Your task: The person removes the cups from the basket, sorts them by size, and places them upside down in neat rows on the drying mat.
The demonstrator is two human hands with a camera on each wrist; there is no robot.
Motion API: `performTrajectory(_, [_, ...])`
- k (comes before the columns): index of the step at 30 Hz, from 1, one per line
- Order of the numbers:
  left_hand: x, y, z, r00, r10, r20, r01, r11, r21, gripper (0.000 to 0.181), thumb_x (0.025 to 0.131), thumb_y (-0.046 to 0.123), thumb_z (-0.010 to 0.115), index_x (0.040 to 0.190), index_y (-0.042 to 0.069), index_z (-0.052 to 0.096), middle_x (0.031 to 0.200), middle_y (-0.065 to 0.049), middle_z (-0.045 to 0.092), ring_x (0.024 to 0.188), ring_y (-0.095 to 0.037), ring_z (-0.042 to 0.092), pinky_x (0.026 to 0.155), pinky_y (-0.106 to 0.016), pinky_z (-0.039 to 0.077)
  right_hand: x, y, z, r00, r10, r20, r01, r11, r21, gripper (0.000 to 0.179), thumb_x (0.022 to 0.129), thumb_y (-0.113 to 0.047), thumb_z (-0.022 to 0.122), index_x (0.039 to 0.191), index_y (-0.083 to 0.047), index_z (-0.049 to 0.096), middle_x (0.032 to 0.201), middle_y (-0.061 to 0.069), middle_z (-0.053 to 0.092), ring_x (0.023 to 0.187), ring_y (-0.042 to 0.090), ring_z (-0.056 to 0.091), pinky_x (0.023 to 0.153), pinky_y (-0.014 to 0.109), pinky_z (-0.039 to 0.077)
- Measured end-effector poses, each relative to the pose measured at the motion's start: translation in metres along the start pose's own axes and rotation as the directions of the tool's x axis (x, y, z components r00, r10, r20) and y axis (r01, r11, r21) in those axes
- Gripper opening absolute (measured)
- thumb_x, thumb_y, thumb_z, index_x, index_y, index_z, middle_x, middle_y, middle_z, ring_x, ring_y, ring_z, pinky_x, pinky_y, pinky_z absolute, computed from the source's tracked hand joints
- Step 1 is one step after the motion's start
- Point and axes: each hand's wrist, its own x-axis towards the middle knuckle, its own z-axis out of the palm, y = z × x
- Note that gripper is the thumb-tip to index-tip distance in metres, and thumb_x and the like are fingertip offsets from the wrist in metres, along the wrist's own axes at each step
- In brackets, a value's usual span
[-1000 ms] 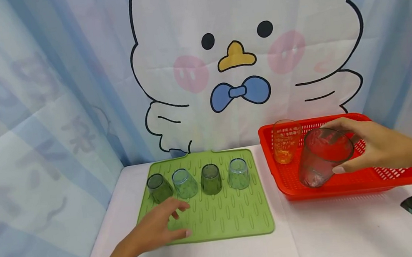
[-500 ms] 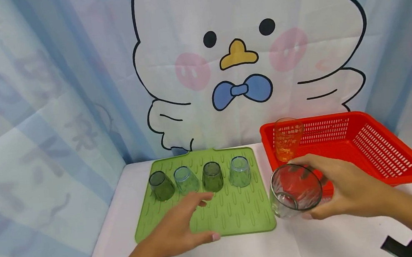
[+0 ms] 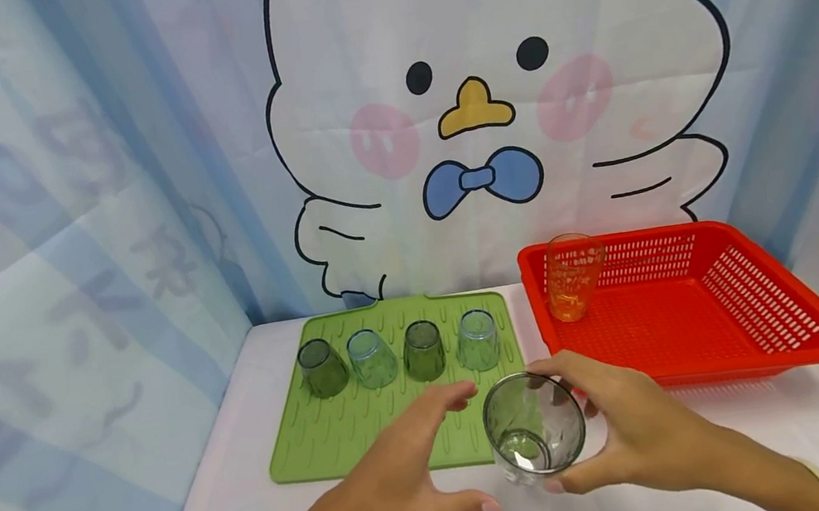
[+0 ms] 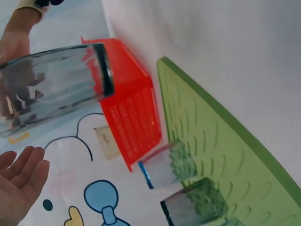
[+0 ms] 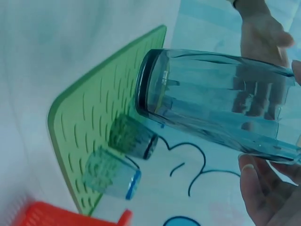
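White surface [image 3: 221, 458] is meeting a printed curtain [image 3: 463, 25] behind; mat [image 3: 325, 447] is lying left, basket [image 3: 794, 282] right, a strip of bare white dividing their edges. Glass [image 3: 532, 426] is hanging above the mat's near right corner, mouth upward, long axis near upright. Right hand [image 3: 645, 426] is gripping its side between fingers and thumb; left hand [image 3: 410, 476] is facing it, fingers and thumb apart.

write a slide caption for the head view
Right hand holding a transparent glass near the open left hand, with four smaller glasses on a green mat
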Motion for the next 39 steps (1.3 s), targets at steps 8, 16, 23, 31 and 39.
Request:
performTrajectory(8, [0.006, 0.006, 0.011, 0.999, 0.017, -0.036, -0.018, 1.000, -0.018, 0.107, 0.074, 0.054, 0.085, 0.156, 0.019, 0.028, 0.147, 0.002, 0.049, 0.132, -0.013, 0.051, 0.106, -0.034, 0.048, 0.001, -0.002, 0.027, 0.998, -0.044, -0.045, 0.046, 0.998, 0.032, 0.080, 0.067, -0.060, 0.088, 0.131, -0.026, 0.054, 0.105, -0.022, 0.058, 0.088, -0.001, 0.056, 0.066, 0.021, 0.052])
performTrajectory(16, [0.006, 0.007, 0.014, 0.996, -0.059, -0.060, 0.057, 0.998, -0.032, 0.098, 0.071, 0.056, 0.086, 0.150, 0.022, 0.039, 0.138, 0.008, 0.053, 0.119, -0.007, 0.055, 0.097, -0.030, 0.052, 0.002, -0.004, 0.036, 0.998, -0.036, -0.050, 0.038, 0.998, 0.052, 0.081, 0.065, -0.066, 0.085, 0.130, -0.028, 0.054, 0.108, -0.022, 0.057, 0.089, -0.001, 0.055, 0.065, 0.020, 0.051])
performTrajectory(23, [0.003, 0.006, 0.014, 0.994, -0.049, -0.094, 0.049, 0.999, 0.000, 0.086, 0.076, 0.057, 0.083, 0.145, 0.024, 0.044, 0.132, 0.010, 0.055, 0.112, -0.005, 0.057, 0.091, -0.027, 0.054, 0.001, -0.002, 0.039, 1.000, -0.011, 0.017, 0.008, 0.992, 0.129, 0.088, 0.064, -0.064, 0.085, 0.137, -0.032, 0.049, 0.117, -0.019, 0.057, 0.094, 0.001, 0.056, 0.068, 0.022, 0.052])
performTrajectory(31, [0.002, 0.009, 0.003, 0.987, 0.009, -0.160, -0.031, 0.990, -0.136, 0.088, 0.073, 0.043, 0.090, 0.145, 0.022, 0.044, 0.133, 0.007, 0.056, 0.111, -0.012, 0.061, 0.091, -0.028, 0.055, 0.001, 0.012, 0.052, 0.995, 0.015, 0.095, -0.040, 0.962, 0.270, 0.096, 0.061, -0.056, 0.091, 0.142, -0.036, 0.044, 0.127, -0.016, 0.057, 0.107, 0.007, 0.059, 0.086, 0.029, 0.056])
performTrajectory(39, [0.004, 0.011, -0.004, 0.972, 0.102, -0.210, -0.130, 0.983, -0.126, 0.090, 0.074, 0.039, 0.090, 0.147, 0.020, 0.042, 0.133, 0.002, 0.055, 0.114, -0.014, 0.060, 0.091, -0.028, 0.055, 0.007, 0.033, 0.078, 0.985, -0.030, 0.170, -0.043, 0.913, 0.406, 0.095, 0.063, -0.040, 0.095, 0.145, -0.034, 0.046, 0.135, -0.015, 0.060, 0.121, 0.010, 0.058, 0.107, 0.035, 0.046])
